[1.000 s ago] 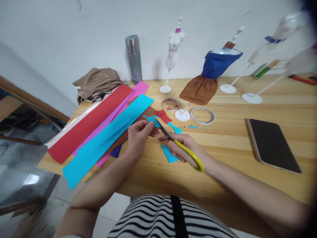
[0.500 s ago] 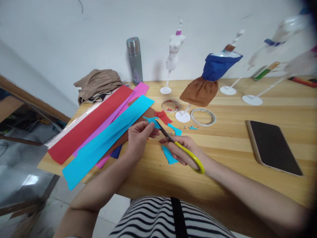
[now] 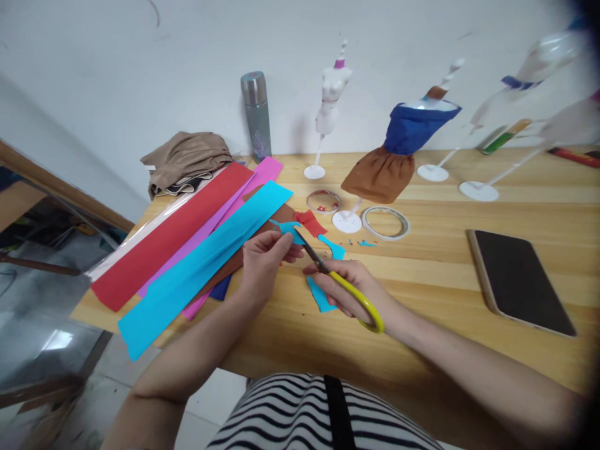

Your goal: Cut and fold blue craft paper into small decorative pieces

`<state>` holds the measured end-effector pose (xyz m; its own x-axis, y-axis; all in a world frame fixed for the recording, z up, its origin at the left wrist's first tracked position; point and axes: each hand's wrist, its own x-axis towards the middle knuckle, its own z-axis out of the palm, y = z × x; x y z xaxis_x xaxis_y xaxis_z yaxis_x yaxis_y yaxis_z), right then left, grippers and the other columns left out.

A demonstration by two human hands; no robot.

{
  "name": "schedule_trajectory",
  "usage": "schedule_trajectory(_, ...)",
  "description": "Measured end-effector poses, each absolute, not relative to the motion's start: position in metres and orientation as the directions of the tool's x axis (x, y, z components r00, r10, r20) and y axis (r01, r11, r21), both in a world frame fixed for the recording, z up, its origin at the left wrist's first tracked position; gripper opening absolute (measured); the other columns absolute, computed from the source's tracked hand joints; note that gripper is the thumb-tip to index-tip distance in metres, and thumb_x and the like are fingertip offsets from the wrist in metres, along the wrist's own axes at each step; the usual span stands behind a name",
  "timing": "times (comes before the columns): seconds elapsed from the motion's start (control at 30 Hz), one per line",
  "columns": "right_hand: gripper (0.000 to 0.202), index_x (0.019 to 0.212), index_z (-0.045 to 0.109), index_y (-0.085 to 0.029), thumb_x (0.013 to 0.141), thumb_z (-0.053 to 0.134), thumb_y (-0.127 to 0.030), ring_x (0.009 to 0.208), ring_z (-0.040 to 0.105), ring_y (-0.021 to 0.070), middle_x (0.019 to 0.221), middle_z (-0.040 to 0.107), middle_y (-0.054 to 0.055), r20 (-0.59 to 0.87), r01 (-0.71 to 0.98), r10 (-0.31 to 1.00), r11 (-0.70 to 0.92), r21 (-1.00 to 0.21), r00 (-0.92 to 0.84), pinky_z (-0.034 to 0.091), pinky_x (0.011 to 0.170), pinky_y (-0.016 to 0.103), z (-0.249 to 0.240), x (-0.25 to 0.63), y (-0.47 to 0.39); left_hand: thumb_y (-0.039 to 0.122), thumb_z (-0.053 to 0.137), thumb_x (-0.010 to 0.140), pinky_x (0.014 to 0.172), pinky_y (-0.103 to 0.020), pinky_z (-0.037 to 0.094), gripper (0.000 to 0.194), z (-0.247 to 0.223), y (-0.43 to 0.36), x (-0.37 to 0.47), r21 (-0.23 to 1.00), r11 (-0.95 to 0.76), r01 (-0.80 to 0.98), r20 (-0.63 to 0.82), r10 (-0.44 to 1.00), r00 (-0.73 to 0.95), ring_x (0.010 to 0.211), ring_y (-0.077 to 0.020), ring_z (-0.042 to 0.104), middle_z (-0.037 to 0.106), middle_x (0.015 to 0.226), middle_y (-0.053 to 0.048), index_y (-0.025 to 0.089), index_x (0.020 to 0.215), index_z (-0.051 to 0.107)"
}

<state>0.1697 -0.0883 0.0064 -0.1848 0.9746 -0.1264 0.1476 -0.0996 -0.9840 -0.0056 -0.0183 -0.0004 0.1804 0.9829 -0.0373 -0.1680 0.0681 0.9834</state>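
Between the thumb and fingers of my left hand (image 3: 266, 259) is a small blue paper piece (image 3: 291, 232). My right hand (image 3: 349, 284) is closed around yellow-handled scissors (image 3: 357, 299), whose blades point up and left and meet the right edge of that piece. Below the blades, partly behind my right hand, lies a blue scrap (image 3: 320, 295). Another curved blue scrap (image 3: 334, 247) and a crumpled red scrap (image 3: 311, 224) rest just beyond the scissors. Left of my left hand, a long blue strip (image 3: 206, 262) lies over pink, brown and red (image 3: 173, 234) strips.
Behind stand a flask (image 3: 257, 119), a bare white mannequin (image 3: 327, 106) and one in a blue top and brown skirt (image 3: 380, 172). Tape rolls (image 3: 407, 226) lie before them. A dark tablet (image 3: 520, 281) is at right, brown cloth (image 3: 187, 159) at back left.
The scissor handles and my right hand have shifted very slightly left and down, and the fingers look a little more closed. My left hand stays almost still with the blue piece.
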Motion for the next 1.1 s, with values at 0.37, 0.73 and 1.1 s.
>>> schedule_trajectory(0.37,0.067,0.099,0.081,-0.017,0.085,0.071,-0.082,0.042,0.039,0.0105,0.051,0.047,-0.005,-0.102,0.144,0.987,-0.084,-0.986,-0.125,0.030,0.040,0.026,-0.027,0.173,-0.085,0.054,0.088,0.081,0.060,-0.028,0.057,0.038,0.004,-0.020,-0.004,0.982,0.069,-0.174,-0.038,0.984,0.174,0.063,-0.0180,0.075,0.082,0.072,-0.008,0.019,0.070,0.077)
schedule_trajectory(0.73,0.054,0.088,0.077,-0.019,0.089,0.072,-0.073,0.054,0.044,0.0135,0.060,0.049,-0.002,-0.037,0.200,0.988,-0.007,-0.980,-0.148,0.036,0.048,0.028,-0.010,0.175,-0.085,0.064,0.092,0.072,0.059,-0.030,0.059,0.047,0.013,-0.018,-0.004,0.957,0.122,-0.261,-0.062,0.972,0.227,0.062,-0.0204,0.076,0.082,0.074,-0.009,0.019,0.071,0.078)
schedule_trajectory(1.1,0.052,0.094,0.079,-0.019,0.082,0.080,-0.069,0.052,0.037,0.0109,0.060,0.047,-0.004,-0.104,0.240,0.986,-0.071,-0.968,-0.127,0.031,0.049,0.027,-0.001,0.175,-0.086,0.049,0.101,0.058,0.052,-0.026,0.053,0.042,0.019,-0.009,-0.007,0.946,0.171,-0.277,-0.127,0.977,0.171,0.052,-0.0158,0.070,0.074,0.060,-0.002,0.019,0.070,0.073)
